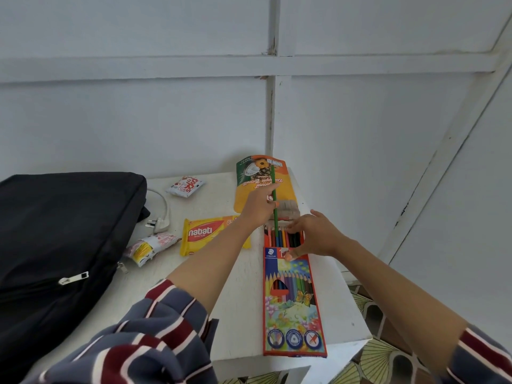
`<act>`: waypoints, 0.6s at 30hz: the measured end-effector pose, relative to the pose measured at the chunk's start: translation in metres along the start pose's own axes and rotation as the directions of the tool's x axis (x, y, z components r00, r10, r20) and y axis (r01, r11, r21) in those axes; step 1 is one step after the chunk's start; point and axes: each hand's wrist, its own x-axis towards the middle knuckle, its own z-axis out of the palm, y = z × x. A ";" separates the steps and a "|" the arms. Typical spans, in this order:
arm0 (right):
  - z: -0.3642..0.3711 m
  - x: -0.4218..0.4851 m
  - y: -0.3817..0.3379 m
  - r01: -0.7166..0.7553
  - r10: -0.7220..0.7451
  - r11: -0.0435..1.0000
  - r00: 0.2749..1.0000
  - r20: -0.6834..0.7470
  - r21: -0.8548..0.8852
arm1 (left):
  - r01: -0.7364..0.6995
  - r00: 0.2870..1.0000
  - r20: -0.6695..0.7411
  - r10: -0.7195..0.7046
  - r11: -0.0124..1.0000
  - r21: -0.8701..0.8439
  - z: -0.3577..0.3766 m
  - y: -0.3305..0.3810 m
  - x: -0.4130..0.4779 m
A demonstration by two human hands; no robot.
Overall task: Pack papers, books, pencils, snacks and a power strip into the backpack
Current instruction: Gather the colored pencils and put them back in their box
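backpack [55, 245], black, lies on the left of the white table [238, 286]. pencil box [291, 300] lies open near the right edge, beside a yellow wafer pack [205, 234]. right hand [315, 235] spreads over the box's open end, thumb on its front; left hand [259, 207] pinches a green pencil [274, 178], lower end among the boxed pencils.

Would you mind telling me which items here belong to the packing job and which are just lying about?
Belonging: backpack, pencil box, green pencil (left hand), wafer pack, biscuit pouch, red-white snack packet, crumpled snack packet, white plug.
Not part of it: table, patterned floor.
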 end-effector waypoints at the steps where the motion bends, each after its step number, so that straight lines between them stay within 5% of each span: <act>1: 0.001 -0.001 0.000 0.005 -0.005 1.000 1.000 -0.020 0.000 | -0.009 1.000 -0.015 0.009 1.000 -0.014 0.003 0.001 -0.001; 11: 0.012 -0.003 0.005 -0.003 0.009 0.997 0.996 -0.088 0.071 | -0.010 0.999 -0.032 0.009 0.999 -0.048 0.009 -0.007 -0.007; 18: 0.012 -0.004 0.003 -0.018 0.027 0.996 0.994 -0.106 0.088 | 0.008 0.997 0.079 -0.017 0.993 0.116 0.013 -0.017 -0.012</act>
